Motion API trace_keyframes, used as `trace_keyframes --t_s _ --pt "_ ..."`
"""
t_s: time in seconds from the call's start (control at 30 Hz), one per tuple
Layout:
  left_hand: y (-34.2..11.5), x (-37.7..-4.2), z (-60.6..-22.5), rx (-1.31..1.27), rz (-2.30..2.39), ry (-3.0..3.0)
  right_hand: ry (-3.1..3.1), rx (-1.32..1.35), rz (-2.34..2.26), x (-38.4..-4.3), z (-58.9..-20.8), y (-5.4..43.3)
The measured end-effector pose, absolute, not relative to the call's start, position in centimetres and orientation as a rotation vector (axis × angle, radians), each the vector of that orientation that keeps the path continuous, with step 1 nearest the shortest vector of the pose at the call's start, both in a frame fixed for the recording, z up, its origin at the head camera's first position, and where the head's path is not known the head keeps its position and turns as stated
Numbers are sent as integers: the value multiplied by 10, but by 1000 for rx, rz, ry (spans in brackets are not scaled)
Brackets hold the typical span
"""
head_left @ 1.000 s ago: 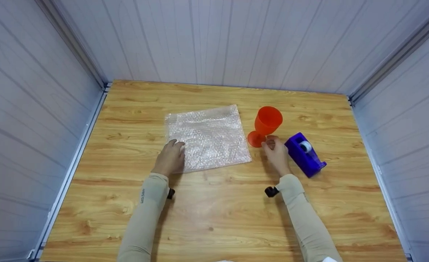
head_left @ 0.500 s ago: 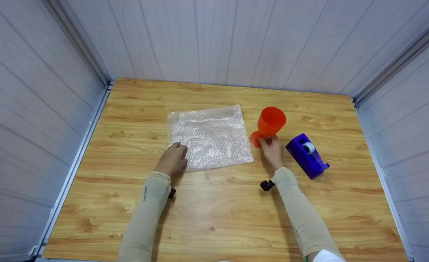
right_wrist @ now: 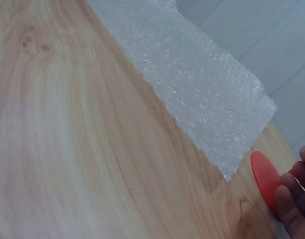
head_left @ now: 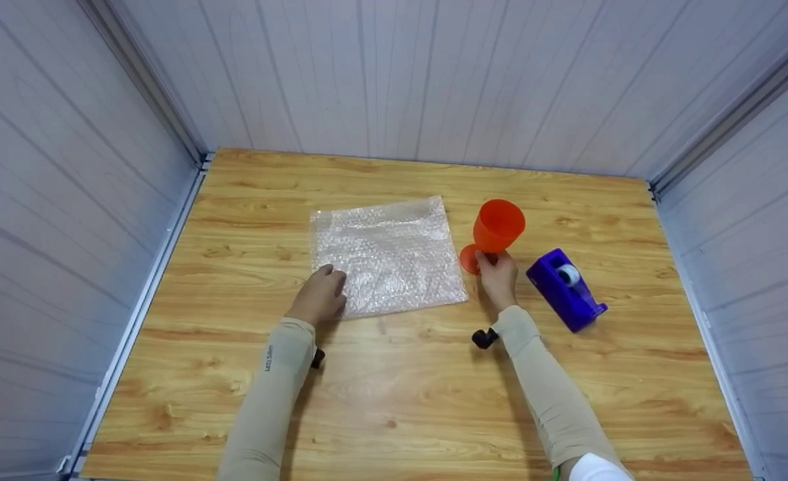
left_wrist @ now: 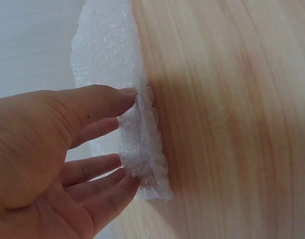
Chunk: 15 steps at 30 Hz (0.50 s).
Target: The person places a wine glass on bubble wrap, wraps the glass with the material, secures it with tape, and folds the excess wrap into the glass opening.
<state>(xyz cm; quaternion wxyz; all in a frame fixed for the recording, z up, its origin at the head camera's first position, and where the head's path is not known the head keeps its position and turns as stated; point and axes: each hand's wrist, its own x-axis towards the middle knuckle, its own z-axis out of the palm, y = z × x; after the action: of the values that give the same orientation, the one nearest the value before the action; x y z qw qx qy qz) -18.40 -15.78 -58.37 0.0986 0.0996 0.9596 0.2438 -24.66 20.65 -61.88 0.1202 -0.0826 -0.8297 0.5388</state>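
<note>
A sheet of bubble wrap (head_left: pixel 390 257) lies flat on the wooden table. My left hand (head_left: pixel 320 294) rests at its near left corner; in the left wrist view the thumb (left_wrist: pixel 110 102) and fingertips touch the wrap's edge, with a gap between them. To the right of the sheet is a red plastic goblet (head_left: pixel 498 227), its mouth facing up. My right hand (head_left: pixel 499 280) pinches the goblet's stem just above the round foot (right_wrist: pixel 264 177). The fingers hide most of the stem, and the bowl is outside the right wrist view.
A blue tape dispenser (head_left: pixel 564 290) with a roll of clear tape (head_left: pixel 569 274) stands to the right of my right hand. Pale panel walls (head_left: pixel 394 80) enclose the wooden table (head_left: pixel 394 387) at the back and both sides.
My right hand has closed in from beside the goblet and taken hold of its stem. The left hand stays at the bubble wrap's corner. The view has shifted slightly.
</note>
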Motion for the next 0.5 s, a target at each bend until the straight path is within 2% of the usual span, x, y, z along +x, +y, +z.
trace_keyframes --t_s 0.2,0.5 --pt "-157 -187 -586 289 712 2837 -2399 -165 1541 -248 -617 210" --pt "-157 -187 -589 313 671 2861 -2394 20 1402 -248 -587 225"
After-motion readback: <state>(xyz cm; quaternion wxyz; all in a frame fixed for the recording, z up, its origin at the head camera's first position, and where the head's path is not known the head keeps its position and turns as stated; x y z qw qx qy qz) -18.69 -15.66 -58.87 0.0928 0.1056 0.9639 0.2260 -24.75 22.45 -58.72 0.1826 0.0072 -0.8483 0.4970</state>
